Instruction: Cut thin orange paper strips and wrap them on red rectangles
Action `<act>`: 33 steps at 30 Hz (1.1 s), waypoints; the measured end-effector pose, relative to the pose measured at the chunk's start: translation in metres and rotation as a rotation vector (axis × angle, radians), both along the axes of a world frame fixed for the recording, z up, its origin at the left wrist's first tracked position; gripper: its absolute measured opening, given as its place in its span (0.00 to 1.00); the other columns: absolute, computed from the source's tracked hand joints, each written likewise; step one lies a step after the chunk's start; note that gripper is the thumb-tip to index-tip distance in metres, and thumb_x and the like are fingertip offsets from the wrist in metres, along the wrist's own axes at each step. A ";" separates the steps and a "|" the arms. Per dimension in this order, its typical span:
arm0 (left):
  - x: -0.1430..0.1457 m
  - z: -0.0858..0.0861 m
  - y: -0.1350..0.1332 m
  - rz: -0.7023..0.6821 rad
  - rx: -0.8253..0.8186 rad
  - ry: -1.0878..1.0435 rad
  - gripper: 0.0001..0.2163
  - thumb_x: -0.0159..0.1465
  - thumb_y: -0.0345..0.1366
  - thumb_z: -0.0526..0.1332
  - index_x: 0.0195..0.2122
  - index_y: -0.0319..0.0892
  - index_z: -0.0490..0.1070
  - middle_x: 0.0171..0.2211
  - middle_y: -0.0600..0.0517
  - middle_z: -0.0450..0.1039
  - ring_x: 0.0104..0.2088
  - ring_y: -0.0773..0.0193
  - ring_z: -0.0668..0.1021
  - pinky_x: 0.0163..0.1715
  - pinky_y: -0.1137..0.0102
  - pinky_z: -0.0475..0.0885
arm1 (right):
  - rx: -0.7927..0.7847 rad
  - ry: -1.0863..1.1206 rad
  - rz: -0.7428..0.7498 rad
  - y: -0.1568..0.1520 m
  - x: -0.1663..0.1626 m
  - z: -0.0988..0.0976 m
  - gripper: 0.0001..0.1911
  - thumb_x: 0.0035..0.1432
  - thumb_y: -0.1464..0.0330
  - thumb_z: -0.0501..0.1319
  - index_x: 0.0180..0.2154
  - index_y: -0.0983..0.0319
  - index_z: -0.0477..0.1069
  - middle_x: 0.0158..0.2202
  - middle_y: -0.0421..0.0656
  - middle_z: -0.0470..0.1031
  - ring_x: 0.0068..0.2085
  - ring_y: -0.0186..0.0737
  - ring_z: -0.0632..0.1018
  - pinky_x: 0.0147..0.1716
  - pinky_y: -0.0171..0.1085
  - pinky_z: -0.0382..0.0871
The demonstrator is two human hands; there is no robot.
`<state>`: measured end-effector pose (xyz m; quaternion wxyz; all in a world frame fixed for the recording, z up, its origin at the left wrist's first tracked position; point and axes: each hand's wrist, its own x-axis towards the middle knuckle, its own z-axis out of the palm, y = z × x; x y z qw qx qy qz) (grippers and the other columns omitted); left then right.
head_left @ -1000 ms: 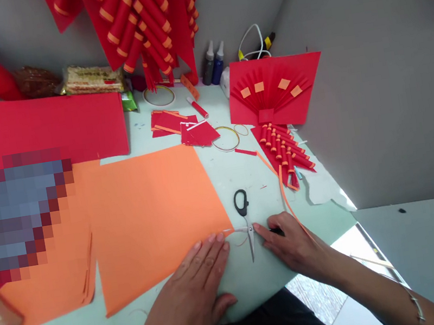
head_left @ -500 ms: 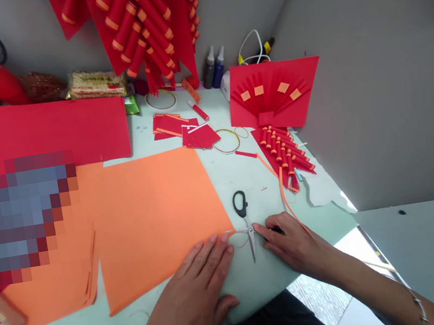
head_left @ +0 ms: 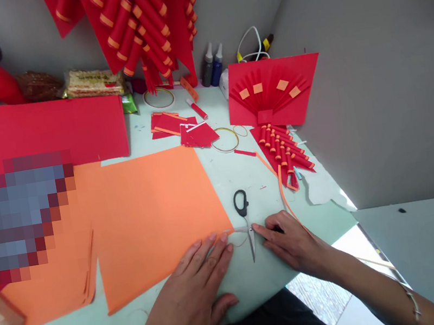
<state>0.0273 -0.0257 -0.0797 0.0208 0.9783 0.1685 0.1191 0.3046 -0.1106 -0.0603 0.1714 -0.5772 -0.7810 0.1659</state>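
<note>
My left hand [head_left: 205, 280] lies flat along the near edge of a large orange paper sheet [head_left: 154, 211], fingers stretched out and holding nothing. In my right hand [head_left: 289, 239] is one handle of a pair of scissors [head_left: 241, 202], its other black loop standing free above. The scissor blades are spread wide. One blade points left at the sheet's right corner, close to my left fingertips; the other points toward the table's front edge. A thin curled strip hangs by that corner. Most of the gripped handle is hidden by my fingers.
Red paper [head_left: 83, 128] and a pixelated patch lie left. Behind are small red cards [head_left: 200, 134], tape rolls [head_left: 225, 139] and glue bottles [head_left: 217, 66]. A red paper firecracker string [head_left: 280, 147] and orange strip [head_left: 282, 188] lie right. A wooden box [head_left: 2, 314] stands front left.
The view has shifted very slightly. Both hands, the scissors and the orange sheet stay in nearly the same places.
</note>
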 end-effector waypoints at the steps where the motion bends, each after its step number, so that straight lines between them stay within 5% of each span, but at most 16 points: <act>1: 0.000 0.000 0.000 0.001 -0.002 0.000 0.29 0.68 0.55 0.52 0.62 0.40 0.64 0.64 0.49 0.66 0.61 0.56 0.68 0.65 0.62 0.43 | 0.005 0.002 -0.005 -0.001 0.000 -0.001 0.20 0.69 0.70 0.52 0.59 0.63 0.68 0.41 0.50 0.69 0.41 0.43 0.70 0.42 0.43 0.71; 16: 0.000 -0.004 -0.001 0.009 -0.031 -0.021 0.30 0.68 0.54 0.52 0.65 0.40 0.60 0.64 0.48 0.65 0.63 0.55 0.66 0.64 0.62 0.48 | 0.055 0.002 -0.041 -0.002 -0.004 -0.003 0.20 0.69 0.70 0.51 0.58 0.63 0.70 0.39 0.50 0.70 0.40 0.43 0.70 0.40 0.43 0.71; 23: -0.002 -0.005 -0.002 0.019 -0.065 -0.021 0.35 0.69 0.54 0.51 0.71 0.41 0.44 0.64 0.49 0.65 0.63 0.56 0.66 0.64 0.62 0.51 | 0.044 0.009 -0.031 -0.003 -0.004 -0.001 0.19 0.69 0.71 0.51 0.56 0.65 0.71 0.39 0.50 0.70 0.40 0.43 0.70 0.39 0.43 0.70; 33: -0.002 -0.002 -0.001 0.008 -0.053 -0.020 0.31 0.68 0.55 0.52 0.65 0.39 0.58 0.64 0.49 0.66 0.63 0.55 0.67 0.65 0.62 0.47 | 0.006 0.007 -0.044 -0.004 -0.005 0.001 0.19 0.69 0.70 0.51 0.57 0.63 0.71 0.40 0.51 0.71 0.41 0.44 0.71 0.41 0.44 0.71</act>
